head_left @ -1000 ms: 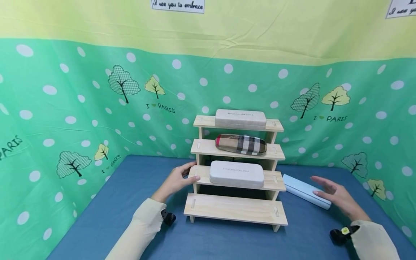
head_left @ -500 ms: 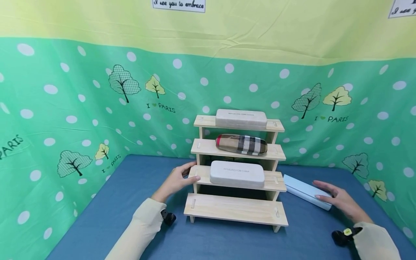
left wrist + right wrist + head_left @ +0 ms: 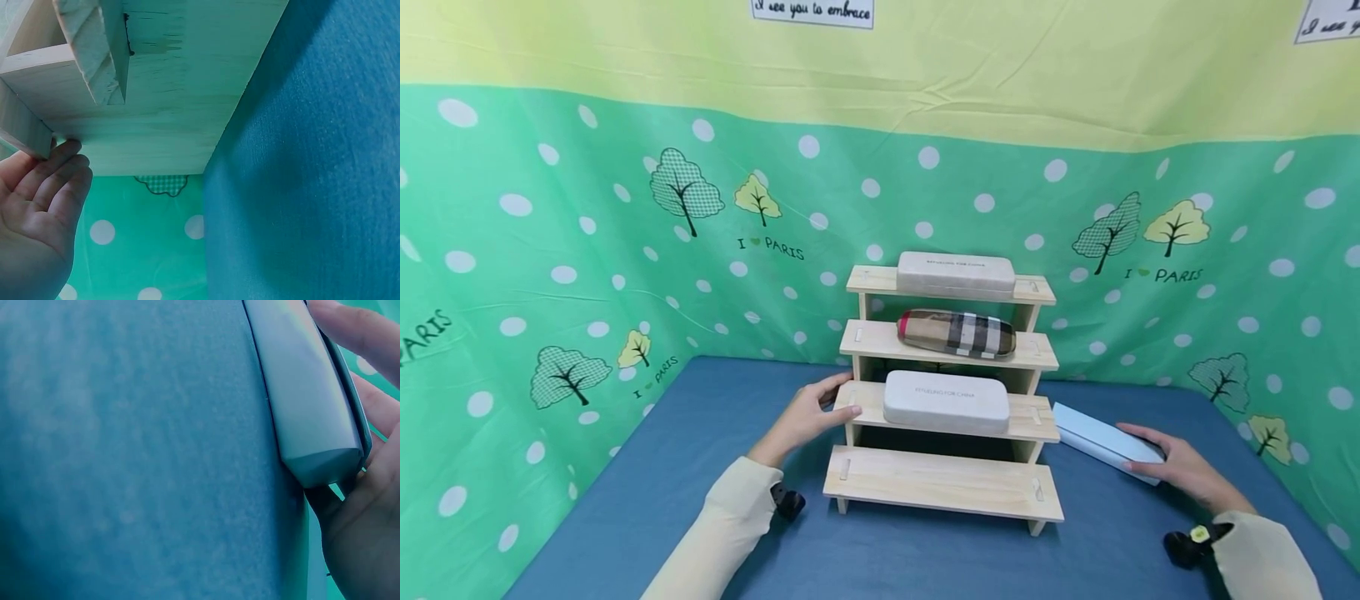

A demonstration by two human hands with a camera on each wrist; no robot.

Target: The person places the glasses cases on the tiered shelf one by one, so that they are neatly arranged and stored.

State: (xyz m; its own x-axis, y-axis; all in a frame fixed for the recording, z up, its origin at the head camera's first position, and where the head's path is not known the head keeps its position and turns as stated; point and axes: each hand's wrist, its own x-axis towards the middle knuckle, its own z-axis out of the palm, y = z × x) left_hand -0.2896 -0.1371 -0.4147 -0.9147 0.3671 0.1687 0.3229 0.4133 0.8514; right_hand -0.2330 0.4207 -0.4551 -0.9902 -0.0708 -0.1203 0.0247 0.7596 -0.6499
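A four-step wooden display rack (image 3: 940, 483) stands on the blue table. My left hand (image 3: 805, 421) grips the left end of its second step from the bottom, thumb on top; in the left wrist view the fingers (image 3: 59, 181) curl beneath the board. To the right of the rack, a light blue glasses case (image 3: 1101, 437) lies slanted on the cloth. My right hand (image 3: 1191, 471) holds its near end, thumb on the near side and fingers over the far side. The right wrist view shows the case (image 3: 306, 381) between thumb and fingers, close along the tablecloth.
On the rack sit a white case (image 3: 947, 400) on the second step, a plaid case (image 3: 957, 333) with a red end above it, and another whitish case (image 3: 955, 273) on top. A green dotted curtain (image 3: 775, 317) hangs close behind the table (image 3: 625, 517).
My right hand has closed in on the light blue glasses case, thumb and fingers now around its near end. The left hand and the rack look unchanged.
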